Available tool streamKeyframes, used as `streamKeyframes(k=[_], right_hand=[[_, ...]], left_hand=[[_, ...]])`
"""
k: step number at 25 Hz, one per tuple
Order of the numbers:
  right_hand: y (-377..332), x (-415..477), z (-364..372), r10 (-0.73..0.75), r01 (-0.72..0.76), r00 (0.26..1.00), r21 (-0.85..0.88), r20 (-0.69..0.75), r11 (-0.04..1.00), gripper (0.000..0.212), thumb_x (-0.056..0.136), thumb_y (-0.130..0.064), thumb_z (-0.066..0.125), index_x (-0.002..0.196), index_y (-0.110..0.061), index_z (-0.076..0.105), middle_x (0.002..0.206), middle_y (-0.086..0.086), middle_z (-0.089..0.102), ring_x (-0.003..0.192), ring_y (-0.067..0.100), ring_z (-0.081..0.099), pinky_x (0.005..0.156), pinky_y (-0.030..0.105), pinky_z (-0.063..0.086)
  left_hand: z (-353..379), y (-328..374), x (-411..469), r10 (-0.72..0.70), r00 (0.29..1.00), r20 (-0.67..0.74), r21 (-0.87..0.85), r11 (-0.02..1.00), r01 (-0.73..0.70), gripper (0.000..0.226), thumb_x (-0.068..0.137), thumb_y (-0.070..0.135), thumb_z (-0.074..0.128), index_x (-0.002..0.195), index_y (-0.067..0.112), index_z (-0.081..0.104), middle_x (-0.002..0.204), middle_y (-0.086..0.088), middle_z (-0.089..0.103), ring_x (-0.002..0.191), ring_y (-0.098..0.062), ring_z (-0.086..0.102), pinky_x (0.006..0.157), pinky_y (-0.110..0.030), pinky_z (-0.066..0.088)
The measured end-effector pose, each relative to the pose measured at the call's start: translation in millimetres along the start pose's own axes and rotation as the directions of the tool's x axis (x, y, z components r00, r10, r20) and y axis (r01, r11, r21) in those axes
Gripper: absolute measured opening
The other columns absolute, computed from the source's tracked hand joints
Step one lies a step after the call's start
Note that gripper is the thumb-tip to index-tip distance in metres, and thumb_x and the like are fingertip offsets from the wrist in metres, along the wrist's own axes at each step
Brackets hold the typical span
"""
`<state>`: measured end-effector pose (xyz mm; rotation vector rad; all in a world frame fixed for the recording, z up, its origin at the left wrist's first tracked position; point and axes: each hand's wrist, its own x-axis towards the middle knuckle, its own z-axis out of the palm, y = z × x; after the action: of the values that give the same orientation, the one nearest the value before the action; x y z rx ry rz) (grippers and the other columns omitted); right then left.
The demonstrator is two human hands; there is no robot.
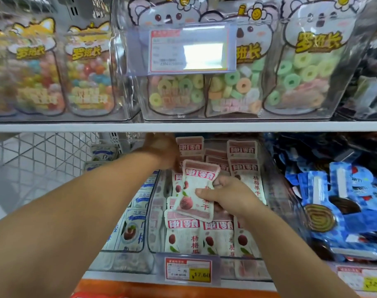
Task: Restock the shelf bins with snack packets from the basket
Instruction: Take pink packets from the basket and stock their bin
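Restocking appears well advanced: the clear middle bin point(155, 214) on the lower shelf point(118, 275) stands nearly full of bayberry packets point(183, 235). The right hand point(230, 196) pinches one further bayberry packet point(192, 190) above the bin's centre; the basket is out of view. The left hand point(161, 151) reaches to the bin's back edge, blurred, grip indeterminate. Ring-candy bags point(176, 91) fill the upper shelf point(183, 126); blue packets point(344, 211) lie rightward.

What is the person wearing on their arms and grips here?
The left forearm and right forearm are bare, no sleeves in view. The left grip and right grip are ungloved hands; no watch, bracelet or ring shows, though the left is blurred.
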<state>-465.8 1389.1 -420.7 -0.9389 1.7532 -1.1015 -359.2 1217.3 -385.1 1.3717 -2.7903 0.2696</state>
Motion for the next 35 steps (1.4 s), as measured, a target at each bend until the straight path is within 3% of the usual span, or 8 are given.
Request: streamKeyframes(k=[4, 10, 13, 15, 19, 26, 31, 35], right_hand=[[-6, 25, 29, -0.066, 0.055, 0.997, -0.222, -0.045, 0.973, 0.059, 0.085, -0.034, 0.074, 0.134, -0.007, 0.054, 0.133, 0.005, 0.057, 0.116, 0.021, 0.056, 0.096, 0.030, 0.045], [-10, 45, 37, -0.056, 0.025, 0.996, -0.362, -0.074, 0.932, 0.038, 0.087, -0.034, 0.071, 0.107, -0.002, 0.063, 0.107, 0.015, 0.066, 0.091, 0.024, 0.061, 0.085, 0.035, 0.050], [-10, 47, 35, -0.118, 0.076, 0.985, -0.299, -0.125, 0.951, 0.027, 0.086, -0.031, 0.073, 0.097, -0.011, 0.058, 0.086, 0.002, 0.060, 0.083, 0.019, 0.057, 0.081, 0.034, 0.050], [-10, 48, 33, -0.081, 0.048, 0.994, -0.363, -0.077, 0.930, 0.034, 0.086, -0.032, 0.073, 0.103, -0.005, 0.061, 0.094, 0.004, 0.062, 0.091, 0.022, 0.060, 0.083, 0.034, 0.049], [-5, 47, 29, 0.006, -0.005, 1.000, -0.396, 0.001, 0.918, 0.030, 0.082, -0.036, 0.076, 0.082, -0.015, 0.055, 0.081, -0.002, 0.055, 0.077, 0.014, 0.054, 0.068, 0.027, 0.043], [6, 50, 24, -0.010, 0.007, 1.000, -0.309, -0.007, 0.951, 0.050, 0.076, -0.041, 0.080, 0.112, -0.012, 0.059, 0.111, 0.005, 0.064, 0.096, 0.020, 0.059, 0.084, 0.032, 0.049], [10, 35, 22, -0.046, 0.029, 0.997, -0.252, -0.062, 0.967, 0.058, 0.078, -0.037, 0.080, 0.125, -0.011, 0.060, 0.120, 0.005, 0.065, 0.106, 0.021, 0.061, 0.095, 0.035, 0.049], [3, -2, 23, -0.235, 0.173, 0.955, -0.307, -0.179, 0.936, 0.049, 0.085, -0.034, 0.073, 0.129, -0.021, 0.056, 0.106, -0.001, 0.065, 0.084, 0.011, 0.062, 0.062, 0.010, 0.046]], left_hand=[[1, -7, 4, 0.055, 0.994, -0.095, -0.038, 0.998, -0.059, 0.008, 0.089, 0.018, 0.055, 0.092, 0.016, 0.062, 0.093, 0.000, 0.060, 0.098, -0.022, 0.057, 0.080, -0.029, 0.038], [7, -15, 12, 0.080, 0.989, -0.124, -0.074, 0.993, -0.089, 0.008, 0.089, 0.015, 0.054, 0.084, 0.013, 0.060, 0.085, -0.001, 0.055, 0.085, -0.019, 0.052, 0.083, -0.031, 0.043], [9, -17, 17, 0.046, 0.992, -0.118, -0.172, 0.983, -0.066, 0.014, 0.089, 0.019, 0.056, 0.093, 0.010, 0.067, 0.091, -0.005, 0.065, 0.089, -0.024, 0.062, 0.085, -0.037, 0.051], [7, -16, 16, 0.048, 0.992, -0.120, -0.144, 0.987, -0.065, 0.015, 0.085, 0.021, 0.061, 0.095, 0.011, 0.068, 0.092, -0.006, 0.066, 0.089, -0.025, 0.064, 0.084, -0.038, 0.053], [9, -18, 14, 0.034, 0.995, -0.095, -0.192, 0.980, -0.052, 0.014, 0.086, 0.021, 0.063, 0.098, 0.014, 0.066, 0.102, -0.002, 0.061, 0.099, -0.021, 0.058, 0.081, -0.028, 0.042], [1, -28, -22, -0.002, 0.988, -0.152, -0.513, 0.855, -0.078, 0.016, 0.093, 0.018, 0.062, 0.104, 0.018, 0.074, 0.126, -0.001, 0.058, 0.120, -0.018, 0.049, 0.095, -0.017, 0.027], [-8, -39, -63, -0.067, 0.984, -0.165, -0.576, 0.817, -0.041, 0.021, 0.092, 0.015, 0.060, 0.109, 0.015, 0.073, 0.124, -0.004, 0.061, 0.117, -0.020, 0.056, 0.089, -0.019, 0.037], [-4, -46, -121, -0.090, 0.937, -0.336, -0.627, 0.764, -0.151, 0.023, 0.092, 0.018, 0.064, 0.113, 0.020, 0.071, 0.118, 0.002, 0.063, 0.112, -0.014, 0.056, 0.094, -0.021, 0.039]])
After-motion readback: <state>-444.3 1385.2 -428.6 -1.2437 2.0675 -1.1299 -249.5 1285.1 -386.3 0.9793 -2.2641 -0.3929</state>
